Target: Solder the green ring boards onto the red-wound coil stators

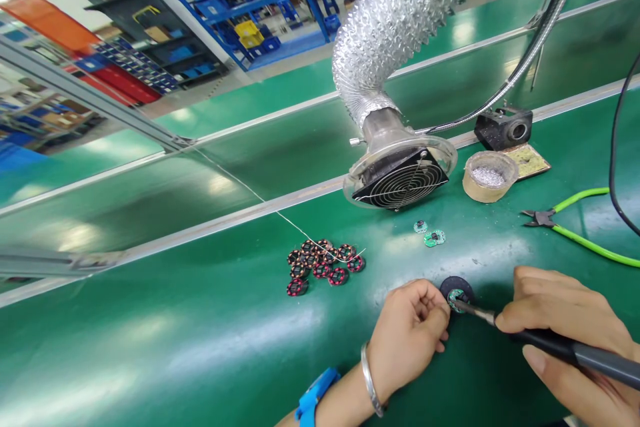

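The right hand (570, 327) grips a soldering iron (600, 361) by its handle, the tip meeting a small round circuit board (457, 300). That board sits on a black disc (457, 285), which lies on the green bench (200, 347), well in from its far edge. At the disc's left side, the left hand (413, 323) has its fingertips bunched together; what this grip pinches, if anything, I cannot tell.

Two loose boards (435, 238) lie between the disc and the far edge, just short of the extractor hood (400, 177). Toward the right along that edge come a tub (490, 177) of metal bits and a black iron stand (504, 128); green-handled cutters (555, 217) lie open nearer the right hand. Left of the hood, also toward the far edge, black ring-shaped parts (323, 270) with reddish windings cluster under a thin white wire (250, 188).
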